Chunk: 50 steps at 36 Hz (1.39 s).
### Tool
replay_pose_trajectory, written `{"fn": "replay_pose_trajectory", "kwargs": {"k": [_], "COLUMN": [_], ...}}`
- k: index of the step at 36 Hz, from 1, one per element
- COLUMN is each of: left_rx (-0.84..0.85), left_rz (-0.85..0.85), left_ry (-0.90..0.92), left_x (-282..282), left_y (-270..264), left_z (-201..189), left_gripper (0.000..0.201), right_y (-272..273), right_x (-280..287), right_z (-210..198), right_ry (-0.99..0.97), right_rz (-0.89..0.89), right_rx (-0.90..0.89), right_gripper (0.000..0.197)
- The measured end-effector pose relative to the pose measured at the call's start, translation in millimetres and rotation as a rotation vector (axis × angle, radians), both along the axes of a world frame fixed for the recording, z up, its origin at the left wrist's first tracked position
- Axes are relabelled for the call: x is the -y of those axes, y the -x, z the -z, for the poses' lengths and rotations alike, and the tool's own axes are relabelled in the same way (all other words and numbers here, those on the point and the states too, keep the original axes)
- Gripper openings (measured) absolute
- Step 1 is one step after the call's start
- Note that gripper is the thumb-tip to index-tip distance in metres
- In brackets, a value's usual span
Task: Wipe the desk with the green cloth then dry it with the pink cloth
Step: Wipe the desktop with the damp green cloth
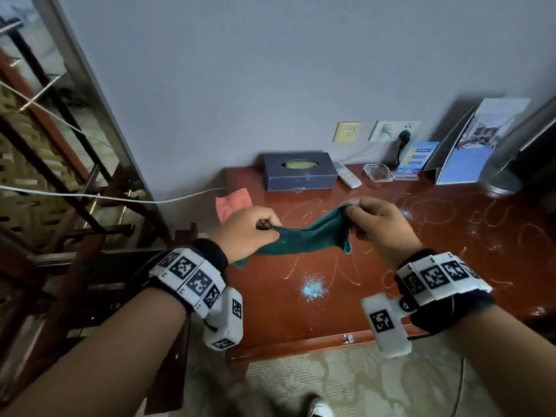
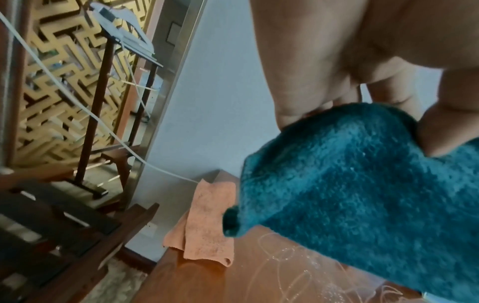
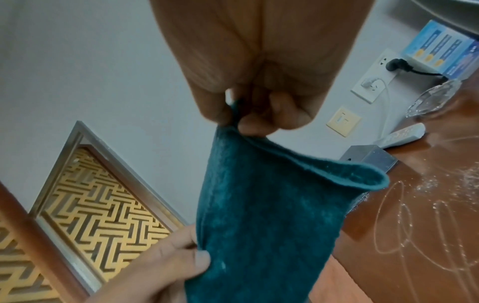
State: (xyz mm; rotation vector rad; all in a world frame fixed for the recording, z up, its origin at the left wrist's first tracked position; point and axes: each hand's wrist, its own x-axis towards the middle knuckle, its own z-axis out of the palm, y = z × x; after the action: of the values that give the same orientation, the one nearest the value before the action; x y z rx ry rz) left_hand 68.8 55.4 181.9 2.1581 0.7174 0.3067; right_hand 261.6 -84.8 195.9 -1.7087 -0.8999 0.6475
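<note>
Two hands hold one green cloth (image 1: 313,234) stretched in the air between them, above a reddish-brown wooden desk (image 1: 421,281). The left hand (image 1: 245,233) pinches one end of the cloth between thumb and curled fingers; the right hand (image 1: 380,225) pinches the other end the same way, with thumb and fingertips pressed together on the cloth's edge. The cloth sags slightly in the middle and does not touch the desk.

One pink cloth (image 1: 234,203) lies crumpled at the desk's back left corner, partly hanging over the left edge, well apart from the hands.

The desk surface bears thin whitish looping marks and one small patch of pale powder (image 1: 313,287) near the front, below the green cloth.

Along the back, against the grey wall, stand from left to right: one dark tissue box (image 1: 299,171), one white remote control (image 1: 347,175), one clear glass ashtray (image 1: 378,173), one small blue card (image 1: 416,160), and one larger standing brochure (image 1: 475,145). One grey round stand base (image 1: 502,182) sits at the far right.

On the wall are two plates: one cream switch (image 1: 346,132) and one white socket (image 1: 394,130) with a black plug in it.
</note>
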Motion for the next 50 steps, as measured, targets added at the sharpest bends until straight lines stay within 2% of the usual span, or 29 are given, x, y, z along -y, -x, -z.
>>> {"fn": "replay_pose_trajectory", "kwargs": {"k": [6, 10, 13, 18, 21, 23, 26, 28, 30, 33, 38, 41, 44, 50], "left_rx": [0.078, 0.102, 0.142, 0.184, 0.177, 0.164, 0.140, 0.121, 0.085, 0.014, -0.098, -0.161, -0.205, -0.240], "left_rz": [0.057, -0.027, -0.091, -0.153, -0.164, -0.190, -0.203, -0.179, -0.159, -0.144, -0.203, -0.197, -0.214, -0.272], "left_ry": [0.053, 0.013, 0.092, 0.292, 0.362, 0.374, 0.393, 0.372, 0.317, 0.143, -0.144, -0.146, -0.149, -0.167], "left_x": [-4, -4, -5, -9, -11, -15, -24, -26, -29, -34, -37, -46, -60, -88], "left_y": [-11, -25, -39, -64, -81, -93, -107, -115, -122, -133, -152, -160, -163, -148], "left_z": [-8, -7, -8, -14, -18, -19, -16, -16, -12, -2, 1, 7, 17, 49], "left_gripper": [0.015, 0.019, 0.025, 0.030, 0.025, 0.024, 0.042, 0.039, 0.027, 0.022, 0.017, 0.022, 0.016, 0.023], "right_y": [-17, -22, -29, -50, -63, -74, -97, -113, -127, -143, -157, -156, -157, -176], "right_x": [-1, -3, -6, -21, -33, -40, -49, -55, -63, -75, -93, -101, -108, -121], "right_z": [-14, -16, -19, -25, -27, -29, -31, -32, -29, -25, -22, -22, -23, -23], "right_ry": [-0.012, -0.046, -0.076, -0.059, -0.091, -0.076, -0.068, -0.061, -0.037, 0.005, -0.015, -0.090, -0.162, -0.286], "right_rz": [-0.060, -0.085, -0.091, -0.155, -0.203, -0.262, -0.353, -0.392, -0.422, -0.455, -0.498, -0.509, -0.521, -0.382], "right_rx": [-0.012, -0.046, -0.138, -0.176, -0.154, -0.104, -0.101, -0.089, -0.068, -0.021, -0.206, -0.268, -0.290, -0.264], "right_gripper": [0.015, 0.017, 0.017, 0.006, 0.015, 0.015, 0.012, 0.016, 0.022, 0.023, 0.020, 0.019, 0.020, 0.014]}}
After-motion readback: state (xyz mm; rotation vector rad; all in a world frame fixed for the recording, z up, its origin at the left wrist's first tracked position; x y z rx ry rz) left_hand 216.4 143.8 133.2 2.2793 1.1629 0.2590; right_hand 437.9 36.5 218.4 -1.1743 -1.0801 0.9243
